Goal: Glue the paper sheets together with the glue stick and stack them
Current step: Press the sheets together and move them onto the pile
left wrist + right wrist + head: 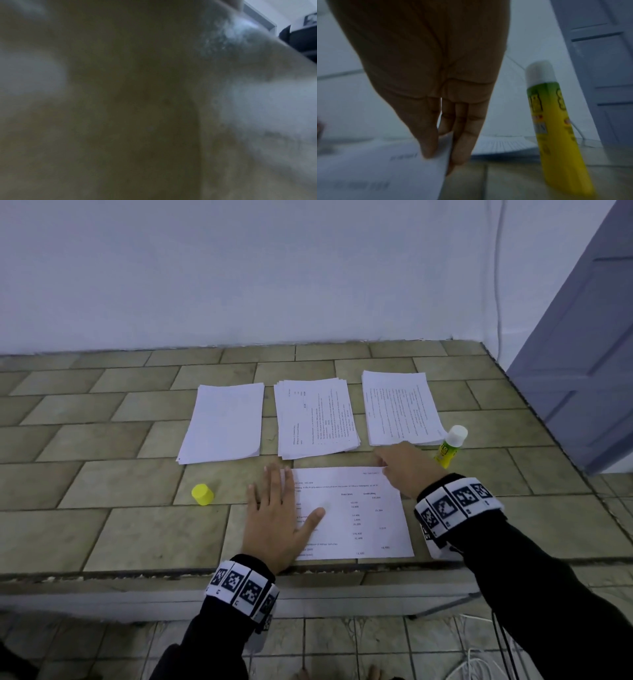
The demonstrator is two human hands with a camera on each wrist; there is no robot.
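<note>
Sheet pinned and pinched on the desk, glue waiting

Nearest, the left hand lies flat, fingers straight, pressing the printed sheet; the right hand pinches its far corner, likely aligning or lifting it. Just beyond stands the uncapped glue stick, its yellow cap off left. Farther back sit three paper stacks. Next move probably calls for a careful lift. No containers here.

Right hand pinches sheet corner beside glue stick
</note>
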